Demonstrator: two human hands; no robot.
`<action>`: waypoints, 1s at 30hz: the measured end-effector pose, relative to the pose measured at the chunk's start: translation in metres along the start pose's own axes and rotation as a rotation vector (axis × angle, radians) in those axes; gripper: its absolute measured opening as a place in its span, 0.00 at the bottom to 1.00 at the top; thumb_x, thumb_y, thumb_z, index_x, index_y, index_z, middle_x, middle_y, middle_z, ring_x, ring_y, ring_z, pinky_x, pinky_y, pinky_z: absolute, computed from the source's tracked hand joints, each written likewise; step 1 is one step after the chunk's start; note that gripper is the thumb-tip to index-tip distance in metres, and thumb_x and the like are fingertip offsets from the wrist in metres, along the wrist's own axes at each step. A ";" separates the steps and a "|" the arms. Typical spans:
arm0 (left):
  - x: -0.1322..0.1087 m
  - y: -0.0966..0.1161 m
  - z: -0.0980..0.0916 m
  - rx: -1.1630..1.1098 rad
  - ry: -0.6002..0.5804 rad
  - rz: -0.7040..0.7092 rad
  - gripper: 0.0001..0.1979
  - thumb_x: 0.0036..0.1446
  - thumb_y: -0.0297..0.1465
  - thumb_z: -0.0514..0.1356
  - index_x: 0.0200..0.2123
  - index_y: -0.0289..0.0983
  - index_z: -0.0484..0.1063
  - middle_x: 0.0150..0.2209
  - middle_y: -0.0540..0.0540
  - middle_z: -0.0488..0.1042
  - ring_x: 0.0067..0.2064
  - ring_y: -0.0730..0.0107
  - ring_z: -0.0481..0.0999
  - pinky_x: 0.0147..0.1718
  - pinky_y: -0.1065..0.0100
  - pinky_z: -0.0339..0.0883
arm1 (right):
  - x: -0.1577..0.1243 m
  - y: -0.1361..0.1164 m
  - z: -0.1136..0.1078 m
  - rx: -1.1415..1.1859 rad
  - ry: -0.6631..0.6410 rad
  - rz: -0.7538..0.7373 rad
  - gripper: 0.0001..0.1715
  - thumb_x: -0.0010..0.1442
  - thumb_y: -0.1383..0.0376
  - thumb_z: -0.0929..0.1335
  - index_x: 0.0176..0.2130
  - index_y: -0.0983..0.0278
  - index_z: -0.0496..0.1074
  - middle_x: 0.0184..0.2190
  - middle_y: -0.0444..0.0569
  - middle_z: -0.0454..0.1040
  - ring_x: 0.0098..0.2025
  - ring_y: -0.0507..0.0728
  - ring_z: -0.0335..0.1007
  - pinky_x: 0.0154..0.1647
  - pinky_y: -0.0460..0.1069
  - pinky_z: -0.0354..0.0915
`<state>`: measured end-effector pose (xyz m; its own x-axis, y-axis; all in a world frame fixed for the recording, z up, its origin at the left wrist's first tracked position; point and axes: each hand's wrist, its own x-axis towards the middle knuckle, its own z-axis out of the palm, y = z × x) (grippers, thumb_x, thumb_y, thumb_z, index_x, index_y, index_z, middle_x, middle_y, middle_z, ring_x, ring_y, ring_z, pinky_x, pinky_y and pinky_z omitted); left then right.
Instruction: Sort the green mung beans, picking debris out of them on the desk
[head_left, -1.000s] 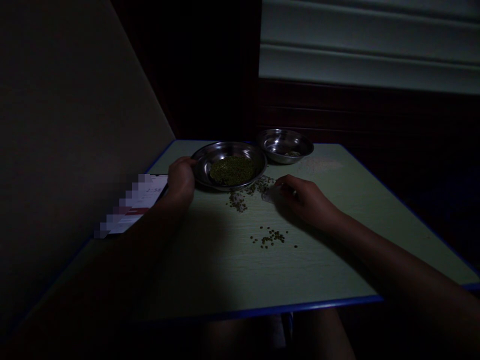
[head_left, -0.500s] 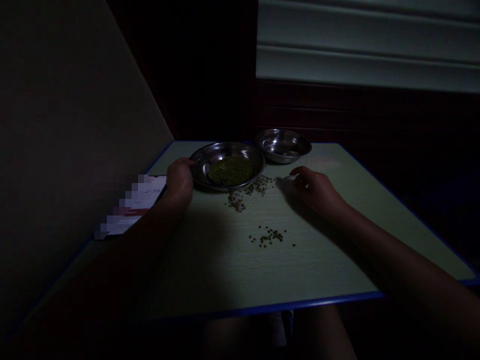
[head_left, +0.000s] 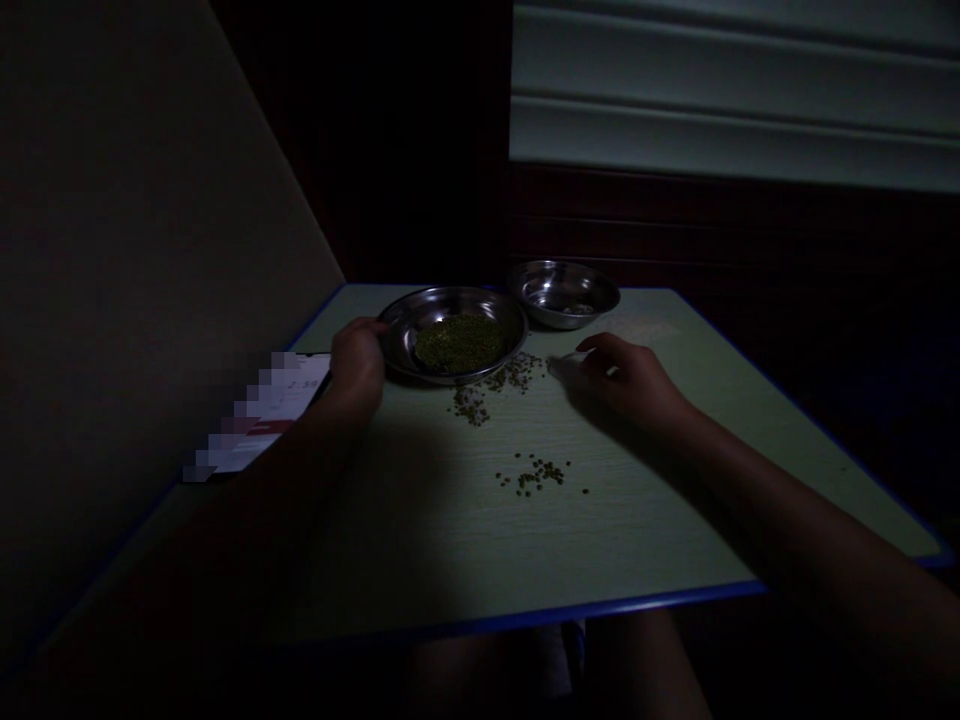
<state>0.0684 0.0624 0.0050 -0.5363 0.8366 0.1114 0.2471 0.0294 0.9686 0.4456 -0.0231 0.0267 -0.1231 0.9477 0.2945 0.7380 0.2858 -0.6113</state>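
A steel bowl (head_left: 397, 362) holding a heap of small green beans (head_left: 461, 343) rests at the back left of the table. At its left rim is my left hand (head_left: 358, 365), closed on the edge. My right hand (head_left: 626, 375) is low over the table, right of some scattered beans (head_left: 517, 372), its fingers pinched together on something pale that I cannot make out. Another group of loose beans (head_left: 541, 474) lies nearer the front. Behind, a second steel bowl (head_left: 564, 320) has a few small bits in its bottom.
The pale table (head_left: 600, 550) has a blue edge. A phone or tablet (head_left: 281, 400) with a lit screen lies at the left, partly behind my left forearm. A wall (head_left: 150, 200) borders the table's left side.
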 end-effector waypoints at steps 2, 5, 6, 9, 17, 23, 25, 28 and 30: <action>-0.002 0.003 0.000 -0.042 0.002 -0.058 0.06 0.50 0.31 0.67 0.31 0.47 0.75 0.39 0.42 0.84 0.58 0.39 0.87 0.70 0.44 0.81 | 0.001 0.000 0.004 -0.013 0.001 0.005 0.21 0.66 0.68 0.74 0.57 0.61 0.88 0.44 0.58 0.94 0.44 0.67 0.91 0.51 0.58 0.81; -0.006 0.008 0.000 -0.067 0.000 -0.082 0.06 0.49 0.30 0.67 0.30 0.47 0.75 0.38 0.42 0.82 0.56 0.40 0.87 0.68 0.45 0.81 | 0.008 0.008 0.005 -0.038 0.057 0.037 0.20 0.66 0.69 0.74 0.56 0.62 0.88 0.46 0.60 0.94 0.45 0.68 0.91 0.53 0.59 0.81; -0.007 0.008 0.000 -0.060 0.000 -0.072 0.05 0.50 0.30 0.67 0.30 0.47 0.75 0.37 0.42 0.81 0.56 0.40 0.86 0.67 0.45 0.82 | 0.010 0.013 0.003 -0.046 0.079 0.052 0.20 0.66 0.69 0.74 0.56 0.62 0.88 0.45 0.60 0.94 0.46 0.68 0.91 0.53 0.59 0.81; -0.008 0.008 0.000 -0.042 0.004 -0.048 0.05 0.50 0.31 0.67 0.30 0.47 0.74 0.36 0.42 0.80 0.56 0.40 0.86 0.65 0.46 0.82 | 0.017 0.024 -0.001 -0.063 0.141 0.096 0.19 0.67 0.69 0.74 0.55 0.63 0.88 0.45 0.61 0.94 0.46 0.69 0.91 0.54 0.60 0.81; -0.004 0.005 0.000 -0.082 0.000 -0.064 0.07 0.47 0.28 0.65 0.30 0.46 0.75 0.42 0.42 0.83 0.58 0.43 0.86 0.71 0.48 0.78 | 0.019 0.027 -0.023 -0.014 0.250 0.094 0.23 0.69 0.67 0.73 0.61 0.64 0.87 0.48 0.61 0.93 0.44 0.68 0.92 0.51 0.61 0.83; -0.005 0.004 0.001 -0.059 0.006 -0.033 0.06 0.46 0.29 0.65 0.29 0.46 0.73 0.39 0.42 0.82 0.56 0.41 0.86 0.66 0.46 0.82 | 0.028 0.024 -0.045 0.033 0.254 0.075 0.27 0.69 0.68 0.72 0.65 0.63 0.85 0.48 0.59 0.92 0.42 0.66 0.92 0.39 0.56 0.83; -0.007 0.005 0.002 -0.065 -0.008 -0.051 0.06 0.48 0.31 0.66 0.30 0.47 0.73 0.39 0.41 0.82 0.57 0.40 0.86 0.65 0.46 0.83 | 0.031 0.019 -0.040 0.021 0.176 0.059 0.27 0.68 0.69 0.72 0.64 0.64 0.86 0.46 0.58 0.92 0.39 0.65 0.91 0.39 0.57 0.83; -0.008 0.005 0.002 -0.085 -0.013 -0.061 0.06 0.50 0.32 0.68 0.29 0.47 0.73 0.39 0.41 0.83 0.58 0.39 0.87 0.69 0.44 0.82 | 0.034 0.007 -0.021 -0.010 0.076 0.009 0.25 0.66 0.72 0.74 0.60 0.63 0.90 0.45 0.58 0.93 0.40 0.65 0.90 0.47 0.60 0.85; -0.006 0.004 0.002 -0.079 -0.018 -0.053 0.06 0.50 0.31 0.68 0.29 0.47 0.73 0.40 0.41 0.84 0.58 0.39 0.87 0.71 0.44 0.80 | 0.037 -0.002 -0.008 -0.036 0.032 -0.022 0.27 0.64 0.74 0.74 0.59 0.61 0.91 0.46 0.57 0.94 0.43 0.66 0.91 0.53 0.62 0.85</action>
<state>0.0741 0.0582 0.0074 -0.5319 0.8450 0.0562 0.1542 0.0314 0.9875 0.4448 0.0108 0.0442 -0.1184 0.9362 0.3309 0.7588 0.3002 -0.5780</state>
